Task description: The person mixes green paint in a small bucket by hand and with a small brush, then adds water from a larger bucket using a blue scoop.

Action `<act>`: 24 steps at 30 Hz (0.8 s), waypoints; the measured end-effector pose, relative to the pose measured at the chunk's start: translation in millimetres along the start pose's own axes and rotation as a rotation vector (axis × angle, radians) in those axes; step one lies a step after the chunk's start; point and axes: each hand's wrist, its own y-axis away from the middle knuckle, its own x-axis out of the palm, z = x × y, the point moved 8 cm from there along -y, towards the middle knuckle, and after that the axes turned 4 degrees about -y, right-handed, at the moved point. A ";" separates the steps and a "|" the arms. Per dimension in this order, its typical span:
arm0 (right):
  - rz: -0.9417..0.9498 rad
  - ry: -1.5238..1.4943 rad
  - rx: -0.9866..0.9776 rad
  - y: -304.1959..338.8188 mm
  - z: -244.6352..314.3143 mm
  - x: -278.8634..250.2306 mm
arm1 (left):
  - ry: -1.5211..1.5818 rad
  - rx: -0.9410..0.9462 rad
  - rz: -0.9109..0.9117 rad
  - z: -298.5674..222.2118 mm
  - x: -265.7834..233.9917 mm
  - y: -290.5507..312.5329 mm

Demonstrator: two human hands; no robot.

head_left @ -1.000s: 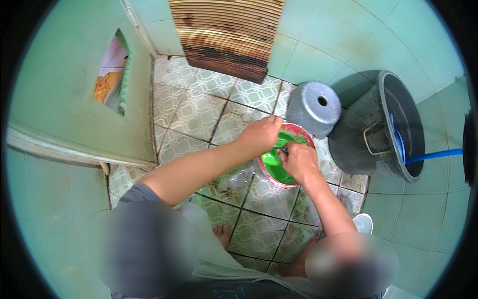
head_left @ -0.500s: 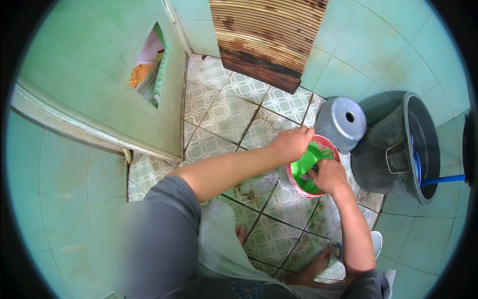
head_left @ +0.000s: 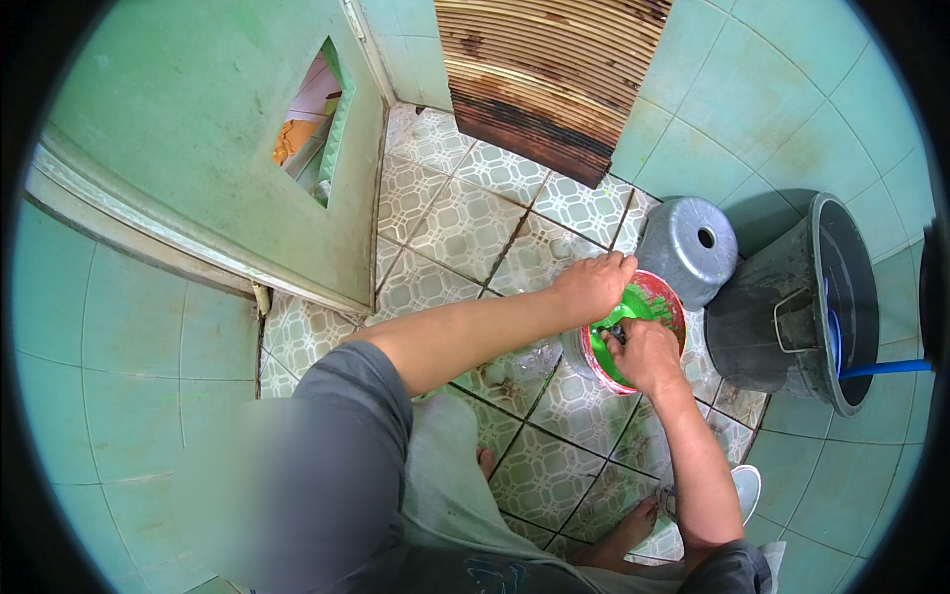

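Observation:
A round bucket with a red rim (head_left: 682, 322) stands on the floor in front of me, with bright green paint (head_left: 605, 358) inside. Paint is smeared up its inner wall. My left hand (head_left: 594, 285) grips the rim on the far left side, fingers curled over it. Down inside the bucket, just over the paint, my right hand (head_left: 648, 354) is closed. A small dark, greyish thing shows at its fingertips, too hidden to name.
An upturned grey basin (head_left: 683, 247) with a hole sits behind the bucket. To the right, a tilted black tub (head_left: 762, 327) holds a blue handle (head_left: 886, 367). A slatted panel (head_left: 554, 79) leans at the back wall; a green door (head_left: 218, 148) stands left. A pale container (head_left: 747, 490) lies near my foot.
The whole view has shifted slightly, moving the scene a little to the right. My right hand has moved slightly within the bucket; my left hand keeps to the rim.

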 end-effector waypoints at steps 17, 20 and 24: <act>0.047 0.218 0.128 -4.5 -43.9 -8.2 | -0.031 -0.004 0.026 -2.8 -1.1 -1.6; -0.060 0.117 0.060 -5.2 -34.7 -10.0 | -0.030 -0.006 0.040 -3.8 -1.1 -1.9; 0.038 -0.006 -0.022 -5.8 -11.1 3.5 | -0.006 -0.041 0.054 -1.0 -0.4 -2.1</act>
